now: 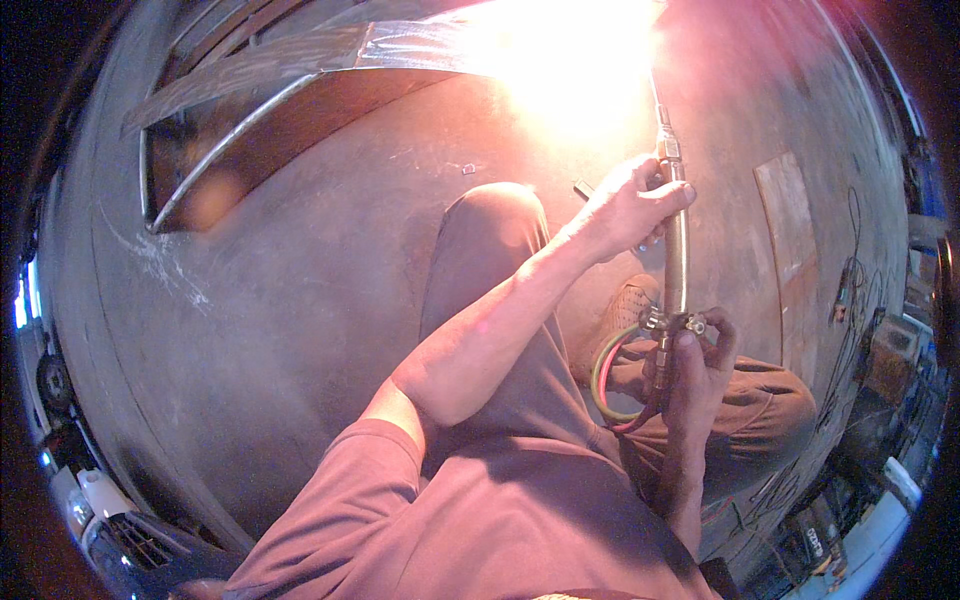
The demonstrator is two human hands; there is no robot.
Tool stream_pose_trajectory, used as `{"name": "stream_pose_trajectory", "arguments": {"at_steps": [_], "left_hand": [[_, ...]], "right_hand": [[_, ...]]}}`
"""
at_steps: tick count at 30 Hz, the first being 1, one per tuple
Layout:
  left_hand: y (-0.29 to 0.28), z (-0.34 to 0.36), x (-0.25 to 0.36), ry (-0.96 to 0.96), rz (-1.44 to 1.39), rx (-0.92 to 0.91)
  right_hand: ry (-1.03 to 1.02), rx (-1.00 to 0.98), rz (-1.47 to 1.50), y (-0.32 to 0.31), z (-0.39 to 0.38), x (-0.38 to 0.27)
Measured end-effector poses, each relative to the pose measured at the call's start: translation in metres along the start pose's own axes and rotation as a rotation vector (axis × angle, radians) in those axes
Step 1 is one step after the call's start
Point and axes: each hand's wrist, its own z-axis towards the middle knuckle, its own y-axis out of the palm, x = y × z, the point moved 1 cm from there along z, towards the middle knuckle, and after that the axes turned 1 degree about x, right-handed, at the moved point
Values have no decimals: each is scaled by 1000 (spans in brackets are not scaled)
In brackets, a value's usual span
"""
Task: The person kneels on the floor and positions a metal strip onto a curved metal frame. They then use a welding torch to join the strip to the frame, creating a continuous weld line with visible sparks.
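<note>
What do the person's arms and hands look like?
The left hand and right hand wear no gloves. The left sleeve is short, plain and dusky reddish; the left forearm is bare, with no watch showing. The right sleeve can't be made out.

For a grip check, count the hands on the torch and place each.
2. The left hand grips the torch nearer the glare; the right hand is at a valve knob lower down. No other hand shows, though the glare could hide one.

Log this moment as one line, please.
left hand: gripping torch | right hand: at valve knob | torch tip: beside bright glare
</note>
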Motion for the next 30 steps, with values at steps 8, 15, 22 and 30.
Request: {"name": "stream_pose_trajectory", "arguments": {"at_steps": [8, 15, 22, 30], "left_hand": [[0, 2, -7, -241, 48, 8], [-5, 0, -15, -261, 52, -25], [-11, -13, 6, -246, 174, 11], [-9, -15, 4, -256, 134, 39]], "right_hand": [[83, -148, 25, -9, 0, -3], [106, -109, -58, -9, -5, 2], [62, -123, -112, -17, -8, 8], [123, -106, -108, -16, -8, 8]]}}
